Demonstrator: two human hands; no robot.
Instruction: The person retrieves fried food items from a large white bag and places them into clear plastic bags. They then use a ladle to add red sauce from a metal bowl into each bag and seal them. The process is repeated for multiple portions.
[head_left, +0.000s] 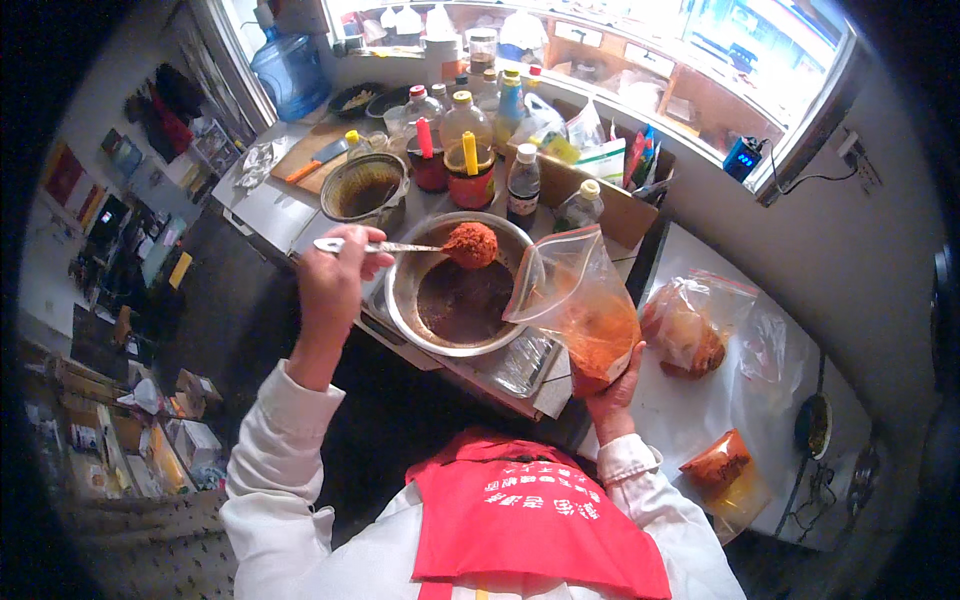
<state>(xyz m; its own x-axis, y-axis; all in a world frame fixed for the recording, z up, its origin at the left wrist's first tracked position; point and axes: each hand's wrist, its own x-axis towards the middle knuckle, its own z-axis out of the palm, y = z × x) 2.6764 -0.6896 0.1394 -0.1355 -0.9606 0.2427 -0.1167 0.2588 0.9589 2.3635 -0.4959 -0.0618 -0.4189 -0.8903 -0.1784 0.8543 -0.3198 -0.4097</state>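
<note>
My left hand (334, 289) grips the handle of a large metal spoon (409, 247). A rounded heap of red chili powder (472, 244) fills the spoon's bowl, held over a stainless steel basin (397, 300). Dark brown liquid (465, 304) with specks covers the basin's bottom. On the other side, my right hand (619, 394) supports a clear zip bag (559, 277) from below. Orange-red powder (600, 337) lies in that bag, whose mouth gapes beside the basin's right rim. The basin seems to rest on a scale (525, 364) wrapped in clear plastic.
Behind the basin stand a used pot (364, 191), bottles of sauce (472, 161), a dark bottle (523, 184) and a cardboard box (630, 214). A cleaver (322, 159) lies on a cutting board (300, 150). More bagged powder (686, 337) sits on the white side table (660, 435).
</note>
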